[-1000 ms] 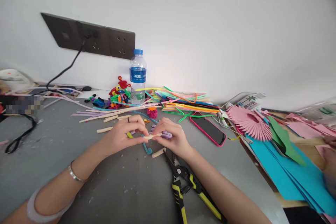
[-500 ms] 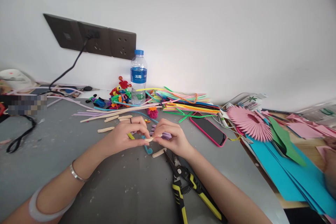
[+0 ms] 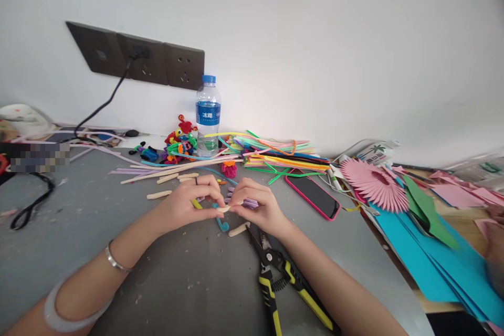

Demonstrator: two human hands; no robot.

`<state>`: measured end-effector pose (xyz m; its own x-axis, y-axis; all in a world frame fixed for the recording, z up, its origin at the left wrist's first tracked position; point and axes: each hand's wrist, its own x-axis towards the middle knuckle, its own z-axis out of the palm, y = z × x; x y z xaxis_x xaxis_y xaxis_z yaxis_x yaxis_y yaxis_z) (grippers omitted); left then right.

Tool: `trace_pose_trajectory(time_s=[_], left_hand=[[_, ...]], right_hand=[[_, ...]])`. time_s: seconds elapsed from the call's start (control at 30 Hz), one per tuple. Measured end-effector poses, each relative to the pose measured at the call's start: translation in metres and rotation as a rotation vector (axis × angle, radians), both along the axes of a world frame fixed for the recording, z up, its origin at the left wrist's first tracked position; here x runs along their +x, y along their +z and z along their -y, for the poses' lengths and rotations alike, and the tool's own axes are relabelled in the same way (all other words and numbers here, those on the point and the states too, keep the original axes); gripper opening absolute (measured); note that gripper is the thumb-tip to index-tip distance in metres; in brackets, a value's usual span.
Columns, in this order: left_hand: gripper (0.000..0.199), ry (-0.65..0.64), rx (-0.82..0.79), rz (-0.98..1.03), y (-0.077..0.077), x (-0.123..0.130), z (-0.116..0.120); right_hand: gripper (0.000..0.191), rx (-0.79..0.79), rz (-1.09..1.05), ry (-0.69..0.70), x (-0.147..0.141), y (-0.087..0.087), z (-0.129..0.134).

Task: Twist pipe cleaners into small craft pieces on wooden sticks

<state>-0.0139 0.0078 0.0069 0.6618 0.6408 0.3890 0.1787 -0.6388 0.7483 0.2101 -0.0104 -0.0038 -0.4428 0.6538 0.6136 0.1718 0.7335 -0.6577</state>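
Between my two hands is a short cream pipe cleaner piece point(image 3: 223, 209), pinched at both ends. My left hand point(image 3: 193, 200) grips its left end with thumb and forefinger; my right hand point(image 3: 258, 203) has the other end, mostly hidden by the fingers. Under them lie a curled blue pipe cleaner point(image 3: 223, 225) and several short purple pieces point(image 3: 249, 203). One cream piece point(image 3: 238, 229) rests near the tips of the yellow-and-black cutters point(image 3: 271, 268), which lie with their handles apart below my right hand. More cream pieces point(image 3: 159, 195) lie left of my left hand.
Behind my hands are a bundle of coloured pipe cleaners point(image 3: 283, 155), a water bottle point(image 3: 208, 115) and small pipe cleaner figures point(image 3: 181, 142). A phone point(image 3: 313, 195) lies to the right, beside a pink folded paper fan point(image 3: 374, 184) and blue paper point(image 3: 417, 252). Another person's hand point(image 3: 495, 247) shows at the right edge.
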Motion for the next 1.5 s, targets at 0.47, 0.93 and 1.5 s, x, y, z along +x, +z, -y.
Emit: trace_pose_trajectory(time_s=[0.47,0.93,1.5], left_hand=[[0.008,-0.014,0.008,0.014,-0.0010,-0.0007,0.0000],[0.007,0.024,0.087,0.042,-0.0023,0.0012,0.0016],[0.009,0.030,0.107,0.042,0.0016,0.0028,0.0037]], right_hand=[[0.010,0.002,0.003,0.014,-0.0002,-0.0023,0.0002],[0.010,0.078,0.001,-0.033,-0.0005,0.0022,0.0014],[0.007,-0.010,-0.013,0.012,-0.0015,0.0012,0.0015]])
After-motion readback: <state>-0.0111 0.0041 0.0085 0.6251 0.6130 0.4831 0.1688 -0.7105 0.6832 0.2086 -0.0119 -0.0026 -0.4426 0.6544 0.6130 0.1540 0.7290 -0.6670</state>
